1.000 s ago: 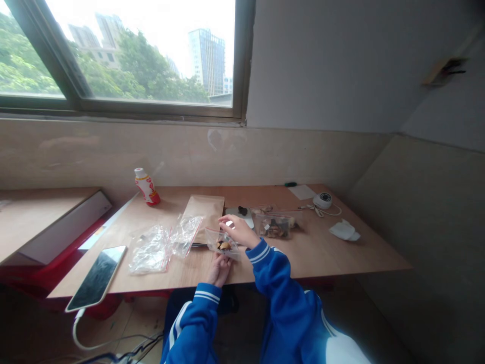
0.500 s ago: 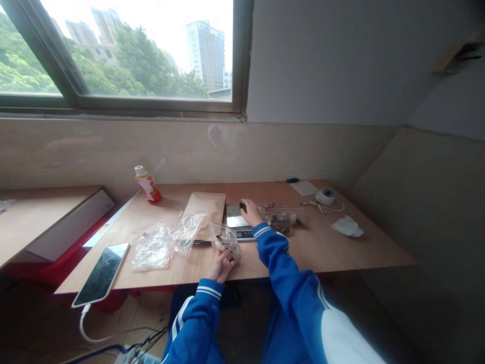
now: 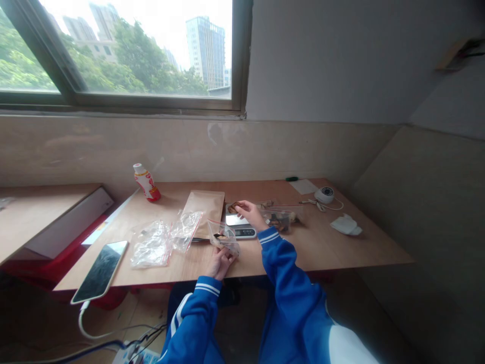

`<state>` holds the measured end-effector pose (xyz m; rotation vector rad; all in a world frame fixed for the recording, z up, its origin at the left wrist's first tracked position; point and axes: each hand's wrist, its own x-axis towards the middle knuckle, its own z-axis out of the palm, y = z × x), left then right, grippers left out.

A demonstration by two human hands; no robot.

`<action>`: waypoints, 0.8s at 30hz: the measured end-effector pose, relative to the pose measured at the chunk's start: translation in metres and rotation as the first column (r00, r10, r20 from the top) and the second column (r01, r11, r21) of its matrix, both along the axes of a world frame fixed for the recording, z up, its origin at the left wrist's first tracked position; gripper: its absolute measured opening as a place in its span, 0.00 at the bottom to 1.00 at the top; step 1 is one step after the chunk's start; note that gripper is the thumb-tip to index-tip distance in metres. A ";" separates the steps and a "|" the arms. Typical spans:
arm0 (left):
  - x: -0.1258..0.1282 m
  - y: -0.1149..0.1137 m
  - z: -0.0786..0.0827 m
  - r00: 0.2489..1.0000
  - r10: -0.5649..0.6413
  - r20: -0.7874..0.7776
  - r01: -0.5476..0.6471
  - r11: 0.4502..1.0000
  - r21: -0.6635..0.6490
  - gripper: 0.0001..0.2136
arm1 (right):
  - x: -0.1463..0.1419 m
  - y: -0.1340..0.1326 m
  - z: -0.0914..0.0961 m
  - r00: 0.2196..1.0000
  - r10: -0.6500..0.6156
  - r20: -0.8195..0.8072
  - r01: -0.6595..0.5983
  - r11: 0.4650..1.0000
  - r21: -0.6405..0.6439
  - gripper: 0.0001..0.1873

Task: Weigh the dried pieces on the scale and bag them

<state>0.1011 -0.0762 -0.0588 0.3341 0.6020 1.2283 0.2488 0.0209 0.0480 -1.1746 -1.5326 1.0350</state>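
My left hand [image 3: 223, 263] is closed on a clear zip bag [image 3: 224, 241] near the table's front edge; pale and dark dried pieces show inside it. Over the digital scale [image 3: 235, 220], my right hand [image 3: 250, 212] pinches a brown, wrinkled dried piece [image 3: 234, 208], whose exact kind I cannot make out. The scale's pale front panel with its display [image 3: 244, 233] shows below that hand. Just right of the scale lie clear bags of dark dried pieces [image 3: 279, 221], partly hidden by my right wrist. A brown kraft paper pouch [image 3: 206, 206] lies left of the scale.
Crumpled clear zip bags [image 3: 152, 245] lie left of the pouch. A phone [image 3: 101, 270] on a charging cable sits at the left front corner. Behind stands a red-and-white bottle [image 3: 147, 183]. Toward the right are a white dome camera [image 3: 324, 195], a crumpled tissue [image 3: 346, 225] and a paper sheet [image 3: 303, 187].
My right hand has turned and shifted slightly, and the brown piece in its fingers now shows more fully above the scale. My left hand stays on the zip bag, which has tilted a little.
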 end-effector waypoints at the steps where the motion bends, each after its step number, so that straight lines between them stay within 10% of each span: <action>1: 0.000 0.000 0.000 1.000 0.002 -0.004 -0.002 1.000 0.003 0.32 | -0.004 -0.007 0.008 0.995 0.092 -0.042 -0.092 0.996 -0.014 0.19; 7: 0.002 -0.001 0.000 0.999 0.026 -0.030 -0.027 1.000 -0.014 0.30 | -0.022 -0.036 0.034 0.915 0.280 0.290 -0.311 0.948 0.068 0.15; 13: 0.001 -0.001 -0.006 0.998 0.049 -0.032 -0.049 0.999 0.001 0.26 | -0.017 -0.061 -0.006 0.967 -0.015 0.254 -0.007 0.997 0.083 0.21; 20: 0.003 -0.002 -0.002 0.997 0.072 -0.015 -0.070 0.994 0.081 0.28 | -0.010 -0.094 -0.040 0.954 0.097 0.284 -0.111 0.993 0.032 0.50; 24: 0.004 -0.002 0.001 0.996 0.086 -0.031 -0.086 0.996 0.026 0.25 | -0.006 -0.095 -0.036 0.987 0.057 0.152 -0.059 0.998 0.012 0.28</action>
